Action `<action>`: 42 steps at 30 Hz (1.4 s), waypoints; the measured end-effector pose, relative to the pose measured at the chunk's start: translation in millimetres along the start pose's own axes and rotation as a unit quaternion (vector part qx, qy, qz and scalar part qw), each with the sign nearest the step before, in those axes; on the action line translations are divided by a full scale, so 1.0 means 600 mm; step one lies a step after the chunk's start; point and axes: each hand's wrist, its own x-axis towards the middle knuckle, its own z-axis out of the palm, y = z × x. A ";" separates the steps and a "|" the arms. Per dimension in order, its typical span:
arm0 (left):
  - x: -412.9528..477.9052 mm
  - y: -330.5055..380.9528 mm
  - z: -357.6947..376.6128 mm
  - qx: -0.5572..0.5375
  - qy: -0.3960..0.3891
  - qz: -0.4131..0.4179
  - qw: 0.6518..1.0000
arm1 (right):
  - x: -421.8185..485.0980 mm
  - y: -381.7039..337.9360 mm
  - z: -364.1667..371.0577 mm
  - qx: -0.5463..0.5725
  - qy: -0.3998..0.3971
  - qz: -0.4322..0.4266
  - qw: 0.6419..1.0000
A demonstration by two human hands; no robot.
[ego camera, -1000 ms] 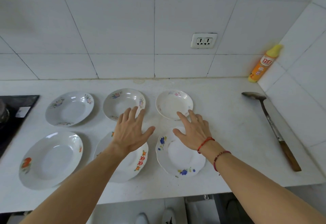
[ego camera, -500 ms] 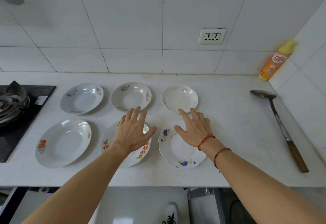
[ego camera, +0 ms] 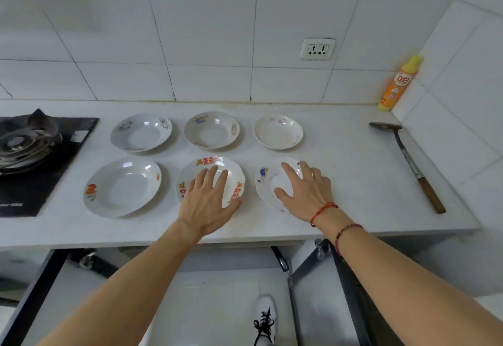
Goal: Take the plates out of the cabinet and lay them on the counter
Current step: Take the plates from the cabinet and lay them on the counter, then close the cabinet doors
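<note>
Several white flowered plates lie in two rows on the white counter [ego camera: 353,196]. The back row holds a plate at the left [ego camera: 141,132], one in the middle [ego camera: 211,130] and a small one at the right [ego camera: 278,132]. In front lie a large plate with an orange flower [ego camera: 122,187], a red-patterned plate [ego camera: 211,164] and a blue-flowered plate [ego camera: 265,179]. My left hand [ego camera: 208,198] rests flat, fingers spread, on the red-patterned plate. My right hand [ego camera: 304,190] lies spread over the blue-flowered plate. Neither hand grips anything.
A black gas hob [ego camera: 35,160] with a burner sits at the counter's left end. A metal spatula with a wooden handle [ego camera: 408,160] lies at the right, an orange bottle [ego camera: 398,84] in the back corner. Below the counter edge, cabinet doors [ego camera: 307,272] stand open.
Both hands drew back toward me, from hovering between the rows to resting on the two front plates. The camera tilted down, showing the open cabinet and a shoe.
</note>
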 end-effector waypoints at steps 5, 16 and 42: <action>-0.147 -0.016 -0.027 -0.003 -0.006 0.006 1.000 | -0.153 -0.057 -0.013 -0.017 0.033 0.009 0.999; -0.384 -0.029 -0.066 0.018 -0.008 0.028 0.999 | -0.413 -0.129 -0.009 -0.034 0.018 0.040 0.998; -0.455 0.210 0.057 -0.034 -0.092 0.078 0.992 | -0.626 0.089 0.069 0.040 -0.070 0.155 0.985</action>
